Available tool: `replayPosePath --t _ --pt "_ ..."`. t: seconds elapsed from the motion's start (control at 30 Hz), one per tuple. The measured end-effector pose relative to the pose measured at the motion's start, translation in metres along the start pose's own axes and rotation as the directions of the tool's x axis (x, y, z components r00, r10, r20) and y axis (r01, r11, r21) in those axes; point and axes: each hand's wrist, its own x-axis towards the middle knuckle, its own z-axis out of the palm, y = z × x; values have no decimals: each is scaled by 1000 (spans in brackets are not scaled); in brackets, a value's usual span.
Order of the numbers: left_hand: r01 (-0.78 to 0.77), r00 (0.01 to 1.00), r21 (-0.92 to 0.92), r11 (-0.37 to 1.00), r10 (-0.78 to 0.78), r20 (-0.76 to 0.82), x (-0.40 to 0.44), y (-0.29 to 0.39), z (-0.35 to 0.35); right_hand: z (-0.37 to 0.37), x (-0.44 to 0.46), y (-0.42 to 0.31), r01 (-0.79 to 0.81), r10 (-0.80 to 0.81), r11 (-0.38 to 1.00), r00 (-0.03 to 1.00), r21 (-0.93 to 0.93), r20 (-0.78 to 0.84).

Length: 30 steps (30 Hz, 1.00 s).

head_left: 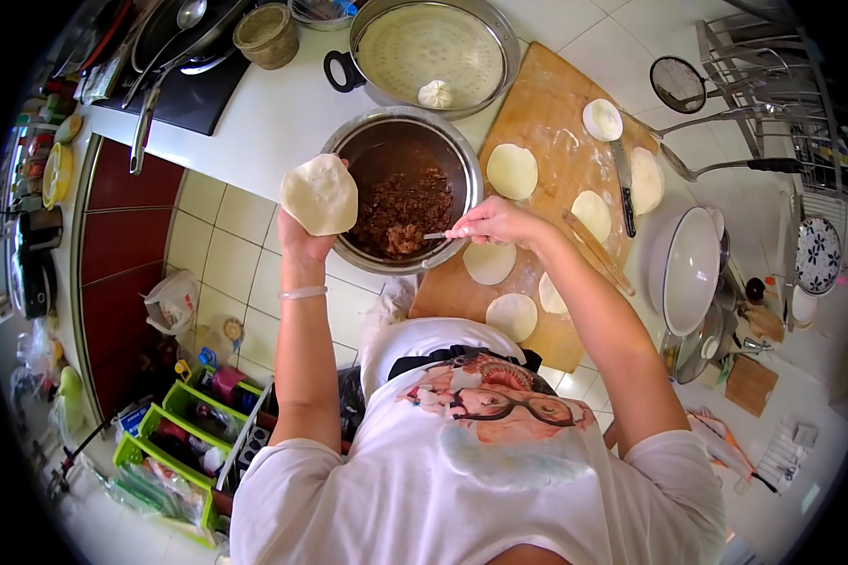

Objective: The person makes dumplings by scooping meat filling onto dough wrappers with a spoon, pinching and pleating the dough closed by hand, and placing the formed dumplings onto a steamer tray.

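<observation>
On my left hand (pixel 303 240) rests a round dough wrapper (pixel 319 195), spread over the palm and fingers at the left rim of a steel bowl (pixel 468 169). My right hand (pixel 493 223) grips the thin handle of a spoon (pixel 434 235) at the bowl's right side. The spoon's head is down in the brown minced filling (pixel 400 202), under a small lump of it. Several more flat dough rounds (pixel 513 171) lie on the floured wooden board (pixel 561 94) to the right. One pleated bun (pixel 434 93) sits in the steamer pan (pixel 511 56) behind the bowl.
A knife (pixel 624 188), a rolling pin (pixel 598 252) and a small white bowl of flour (pixel 602 120) are on the board. A large white basin (pixel 691 271) stands to its right. Pans (pixel 184 47) occupy the stove at far left. Green storage bins (pixel 165 471) stand on the floor.
</observation>
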Motion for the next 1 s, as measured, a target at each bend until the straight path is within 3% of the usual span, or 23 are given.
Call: replayPosePath --t 0.07,0.1,0.2,0.27,0.3,0.37,0.4,0.43,0.5,0.53,0.63,0.77,0.83,0.87,0.93,1.0 --pt "0 1000 18 1000 1 -13 -2 -1 4 -4 -11 -5 -93 99 983 995 159 -32" --pt "-3 1000 16 1000 3 -10 -1 -4 6 -5 -18 -11 -92 99 984 995 155 -33" --pt "10 1000 46 999 -10 -16 5 -20 12 1 -37 -31 33 5 971 987 235 -159" --pt "134 989 16 991 -134 66 9 -36 17 10 -45 -43 202 -107 933 946 298 -306" --pt "137 988 15 991 -137 71 9 -46 24 16 -48 -45 203 -107 933 944 296 -312" --pt "213 973 6 977 -213 91 5 -64 40 30 -48 -49 371 -374 923 792 -105 -482" --pt "241 962 -6 971 -238 131 6 -71 44 38 -34 -34 501 -635 771 558 -393 -534" --pt "259 958 -35 965 -253 134 4 -77 50 46 -38 -38 501 -637 770 557 -395 -534" --pt "267 956 -61 962 -256 144 4 -84 58 63 -49 -44 160 -710 640 497 -751 -499" --pt "266 956 -60 962 -255 145 3 -84 63 68 -46 -39 151 -769 582 422 -799 -480" --pt "259 962 -69 964 -250 113 -1 -83 74 82 -48 -28 26 -784 510 425 -860 -452" --pt "280 951 -108 954 -260 164 -1 -84 81 81 -47 -29 112 -825 508 347 -854 -446" --pt "268 955 -120 956 -248 160 -1 -82 79 82 -55 -43 336 -808 589 273 -735 -522" --pt "259 954 -130 957 -232 190 1 -82 75 83 -57 -45 337 -809 588 272 -736 -522" --pt "254 949 -138 957 -220 225 3 -82 74 84 -61 -48 368 -744 667 375 -648 -553" --pt "261 931 -145 954 -209 298 2 -83 74 85 -58 -49 380 -708 706 390 -598 -589"
